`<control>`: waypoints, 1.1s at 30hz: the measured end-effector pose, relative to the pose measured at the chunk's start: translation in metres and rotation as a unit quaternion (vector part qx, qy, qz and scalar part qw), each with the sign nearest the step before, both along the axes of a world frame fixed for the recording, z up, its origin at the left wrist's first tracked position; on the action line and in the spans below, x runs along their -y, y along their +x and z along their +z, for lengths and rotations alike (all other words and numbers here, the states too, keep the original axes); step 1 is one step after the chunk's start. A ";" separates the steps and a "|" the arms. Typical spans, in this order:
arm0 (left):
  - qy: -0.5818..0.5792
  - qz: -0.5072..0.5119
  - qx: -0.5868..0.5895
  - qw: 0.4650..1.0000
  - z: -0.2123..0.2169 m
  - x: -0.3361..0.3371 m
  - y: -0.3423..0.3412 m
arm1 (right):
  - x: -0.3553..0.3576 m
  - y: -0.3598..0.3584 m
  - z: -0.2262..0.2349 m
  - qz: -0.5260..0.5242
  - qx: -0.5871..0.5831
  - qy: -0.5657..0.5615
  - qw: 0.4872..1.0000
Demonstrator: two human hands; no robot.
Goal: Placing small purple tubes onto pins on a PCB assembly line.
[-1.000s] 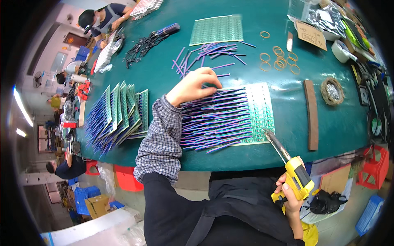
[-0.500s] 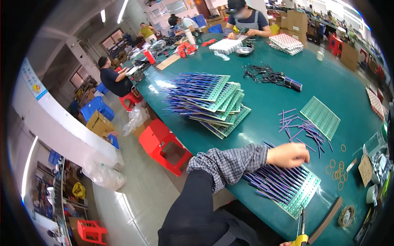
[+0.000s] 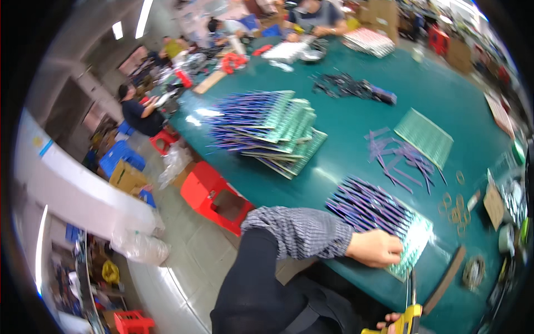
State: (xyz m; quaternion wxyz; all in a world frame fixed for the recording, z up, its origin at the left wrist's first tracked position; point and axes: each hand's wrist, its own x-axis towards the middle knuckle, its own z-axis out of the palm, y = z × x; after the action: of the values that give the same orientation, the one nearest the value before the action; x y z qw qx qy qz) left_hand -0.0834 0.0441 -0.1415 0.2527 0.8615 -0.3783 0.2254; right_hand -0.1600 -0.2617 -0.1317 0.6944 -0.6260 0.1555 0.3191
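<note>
My left hand (image 3: 381, 249) lies flat on the near edge of a green mesh board (image 3: 416, 247) covered with rows of purple strips (image 3: 370, 206), close to the table's front edge. My right hand (image 3: 387, 323) shows only at the bottom rim, closed around a yellow glue gun (image 3: 410, 318) whose nozzle points up toward the board. A checked sleeve covers my left forearm.
On the teal table (image 3: 345, 167) lie a fanned stack of filled boards (image 3: 272, 128), loose purple strips (image 3: 400, 156), a bare green board (image 3: 425, 136), rubber bands (image 3: 453, 200) and a black pile (image 3: 350, 86). A red stool (image 3: 214, 195) stands left. Other people sit at the far end.
The view has swung further to the left and down. My left hand stays on the board of strips. The glue gun has dropped to the bottom rim of the picture.
</note>
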 end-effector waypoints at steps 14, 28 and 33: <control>0.105 -0.016 0.047 0.993 -0.001 -0.006 -0.003 | -0.030 -0.013 0.014 -0.083 0.154 0.093 0.980; 0.135 0.005 0.063 0.989 0.001 -0.003 -0.011 | -0.024 -0.018 0.016 -0.008 0.107 0.074 0.991; 0.133 0.003 0.063 0.989 0.002 -0.003 -0.010 | -0.025 -0.015 0.017 0.003 0.107 0.070 0.992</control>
State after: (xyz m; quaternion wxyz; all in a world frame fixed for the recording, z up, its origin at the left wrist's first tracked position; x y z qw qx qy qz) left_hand -0.0930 0.0466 -0.1391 0.1109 0.8725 -0.4176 0.2280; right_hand -0.1754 -0.2369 -0.1143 0.7482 -0.6069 0.0561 0.2623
